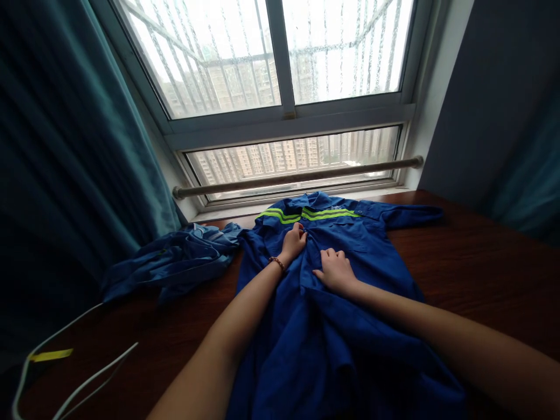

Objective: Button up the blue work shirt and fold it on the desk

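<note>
A blue work jacket [350,256] with yellow-green reflective stripes across the chest lies flat, front up, on a dark wooden table [481,262]. My left hand [294,242], with a bead bracelet at the wrist, pinches the fabric at the jacket's front placket just below the collar. My right hand [335,269] rests beside it with fingers curled on the cloth at the placket. One sleeve stretches out to the right.
A second blue garment [175,262] lies crumpled at the table's left. White cables [83,382] with a yellow tag cross the near left corner. Teal curtains hang on both sides. A window with a rail runs behind the table.
</note>
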### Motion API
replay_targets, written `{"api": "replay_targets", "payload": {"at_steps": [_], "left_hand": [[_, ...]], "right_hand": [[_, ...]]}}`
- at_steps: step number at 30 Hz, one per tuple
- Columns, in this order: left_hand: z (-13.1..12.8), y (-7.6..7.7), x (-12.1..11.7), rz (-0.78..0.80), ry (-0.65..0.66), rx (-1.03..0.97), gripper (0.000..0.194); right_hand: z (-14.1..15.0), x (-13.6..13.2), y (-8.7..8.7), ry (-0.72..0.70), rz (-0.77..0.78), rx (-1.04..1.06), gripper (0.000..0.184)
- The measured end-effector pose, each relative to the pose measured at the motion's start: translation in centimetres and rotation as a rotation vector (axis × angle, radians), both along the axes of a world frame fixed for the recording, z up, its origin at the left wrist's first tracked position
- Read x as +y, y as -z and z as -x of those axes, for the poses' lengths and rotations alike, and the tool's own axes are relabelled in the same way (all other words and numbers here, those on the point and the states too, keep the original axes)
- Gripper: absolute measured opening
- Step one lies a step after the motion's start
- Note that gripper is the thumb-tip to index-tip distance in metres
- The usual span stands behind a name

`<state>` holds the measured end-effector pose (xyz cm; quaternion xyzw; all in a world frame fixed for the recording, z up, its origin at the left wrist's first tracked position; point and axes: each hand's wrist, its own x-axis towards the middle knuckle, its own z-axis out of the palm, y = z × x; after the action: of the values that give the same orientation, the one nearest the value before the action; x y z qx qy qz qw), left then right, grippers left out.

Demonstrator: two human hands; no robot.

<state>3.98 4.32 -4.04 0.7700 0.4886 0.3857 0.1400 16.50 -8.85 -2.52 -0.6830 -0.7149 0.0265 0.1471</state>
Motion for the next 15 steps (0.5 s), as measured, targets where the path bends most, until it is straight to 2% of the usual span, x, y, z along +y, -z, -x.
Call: {"api": "replay_targets", "payload": {"at_steps": [3, 5, 7, 9, 12, 15], "left_hand": [[0.8, 0.0, -0.9, -0.040, 0.051, 0.104, 0.024], [1.3, 0.0, -1.5, -0.049, 0.110, 0.156, 0.027], [1.6, 0.0, -2.0, -0.068, 0.169, 0.177, 0.031], [1.7, -0.1, -2.3, -0.100, 0.199, 0.198, 0.034], [1.6, -0.3, -2.5, -0.112, 0.180, 0.284, 0.039], [1.4, -0.3, -2.6, -0.088, 0.170, 0.350, 0.043]], "right_hand": [[-3.0, -0.7, 1.5, -0.082, -0.124, -0.157, 0.031], [-6.1, -0.3, 1.8, -0.167, -0.133, -0.234, 0.030], [-9.0, 0.2, 1.1, -0.230, -0.119, -0.280, 0.030], [-10.7, -0.1, -0.3, -0.290, -0.118, -0.256, 0.032], [-10.7, -3.7, -2.6, -0.368, -0.094, -0.051, 0.034], [-9.4, -9.9, -3.5, -0.367, -0.004, 0.125, 0.041]]}}
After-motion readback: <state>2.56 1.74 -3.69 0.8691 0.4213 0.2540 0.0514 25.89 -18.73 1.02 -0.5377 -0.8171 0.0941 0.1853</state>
